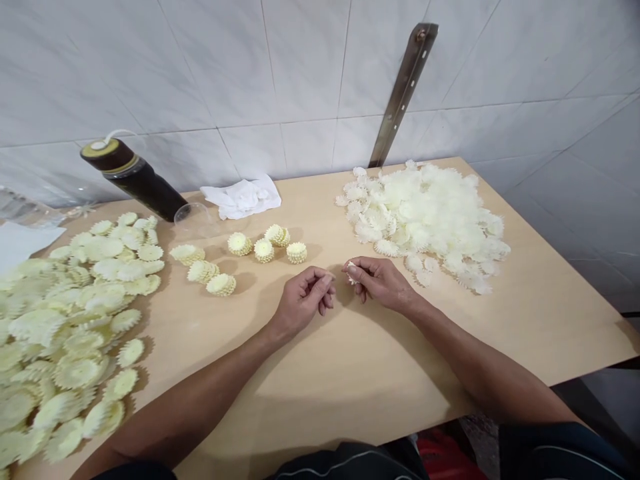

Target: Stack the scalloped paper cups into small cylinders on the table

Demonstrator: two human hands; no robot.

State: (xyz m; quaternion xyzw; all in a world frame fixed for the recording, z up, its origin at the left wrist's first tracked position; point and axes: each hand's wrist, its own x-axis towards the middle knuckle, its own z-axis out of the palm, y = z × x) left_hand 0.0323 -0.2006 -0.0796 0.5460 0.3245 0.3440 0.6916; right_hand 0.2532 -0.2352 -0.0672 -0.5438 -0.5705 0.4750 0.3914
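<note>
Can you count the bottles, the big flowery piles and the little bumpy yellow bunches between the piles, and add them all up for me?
Bottle: 1
Big piles: 2
Little bumpy bunches: 7
Total: 10

We wear dark clothing (345, 467) marked by a thin, curved pale line; our right sleeve (555, 455) carries a similar line, our left sleeve (137, 472) looks dark, and left hand (303, 300) and right hand (383, 285) are bare.
</note>
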